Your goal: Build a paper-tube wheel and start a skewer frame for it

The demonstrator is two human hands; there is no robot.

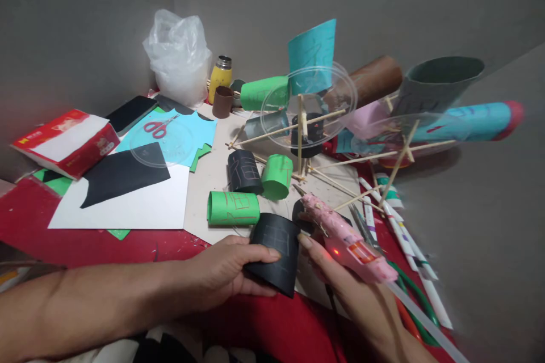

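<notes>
My left hand (232, 266) grips a black paper cylinder (276, 247) with faint lines drawn on it, thumb on its outside and fingers beneath. A pink hot glue gun (340, 235) with a lit red light is in my right hand (340, 283). Its nozzle points up and left, and a glue stick trails from its back. The thumb of that hand reaches the cylinder's right edge, and its other fingers are mostly hidden. Just beyond lie a green paper cylinder (233, 208), a second green one (276, 176) and another black one (244, 171).
Behind stands a frame of wooden sticks (300, 136) with clear plastic discs (272, 119) and coloured paper tubes. At left are red-handled scissors (156, 127), black paper (128, 173) and a red-white box (66, 142). Markers (409, 244) and pliers (361, 224) lie at right.
</notes>
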